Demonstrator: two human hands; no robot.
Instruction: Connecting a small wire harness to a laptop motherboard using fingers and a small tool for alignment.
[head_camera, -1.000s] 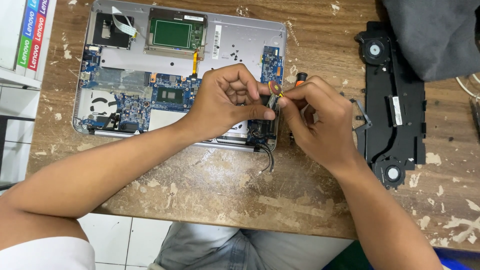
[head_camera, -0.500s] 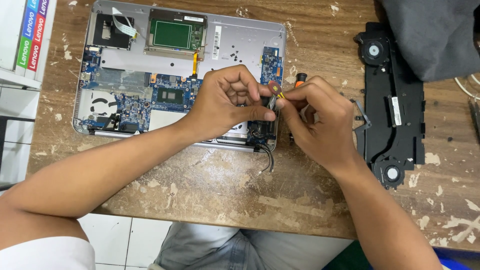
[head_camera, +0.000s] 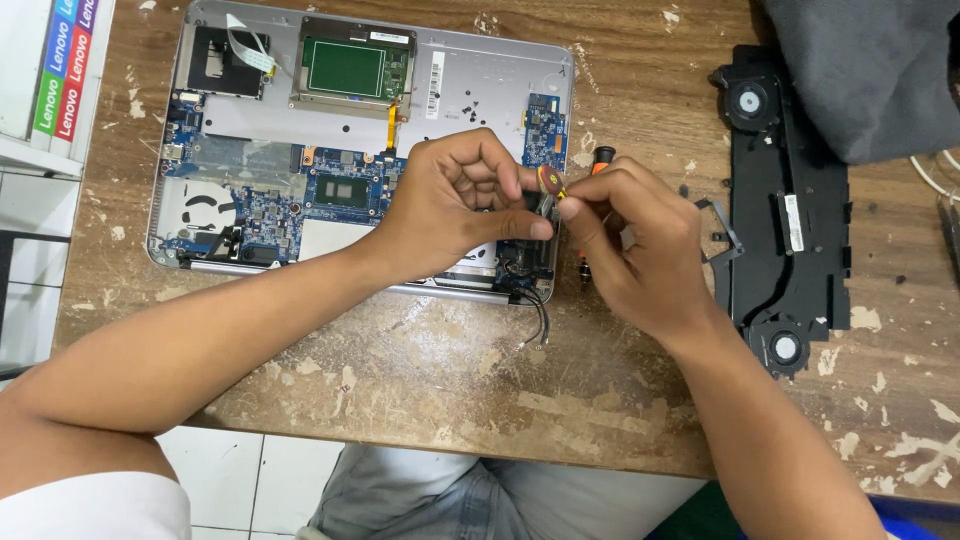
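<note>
Two black cables (head_camera: 540, 325) stick out over the near edge of the open laptop (head_camera: 470, 85) on the worn wooden table (head_camera: 420, 390). Just above them, the left hand (head_camera: 455, 205) and right hand (head_camera: 640, 250) meet at the laptop's right corner, fingers pinched together on a small red-capped screwdriver (head_camera: 549, 182). Farther right lies a black speaker bar (head_camera: 790, 220), under grey cloth (head_camera: 860, 70).

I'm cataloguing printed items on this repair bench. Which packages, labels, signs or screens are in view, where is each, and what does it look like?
White box: top left corner, beside the open laptop; red, blue and green stripes along its edge.
White sticker: on the laptop's silver inner shell, right of the green board; narrow, upright rectangle.
White label: on the black fan assembly at the right; narrow, upright rectangle.
No signs or screens in view.
</note>
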